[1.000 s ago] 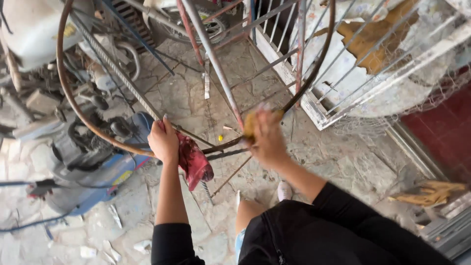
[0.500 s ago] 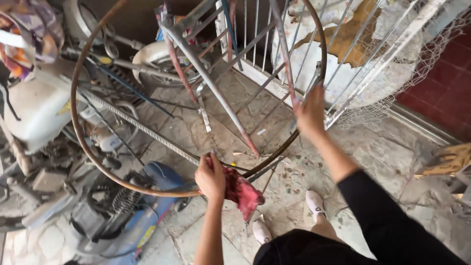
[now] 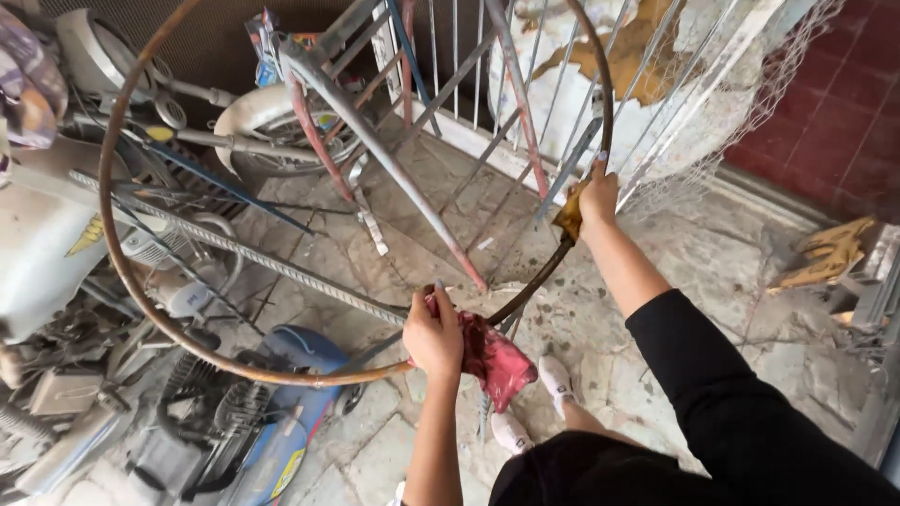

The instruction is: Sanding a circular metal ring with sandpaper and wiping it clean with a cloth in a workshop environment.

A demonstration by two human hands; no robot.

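We hold a big rusty metal ring upright before us, its plane tilted away toward the ground. Our left hand is clenched around the rim at about five o'clock on the ring, pressing a red rag against the metal. Our right hand is wrapped around the rim at about three o'clock, with a yellow cloth bunched between palm and metal. The short arc between the two grips is dark and curved; the long arc sweeps from twelve round to seven o'clock, well apart from both hands. The left hand is nearer to us.
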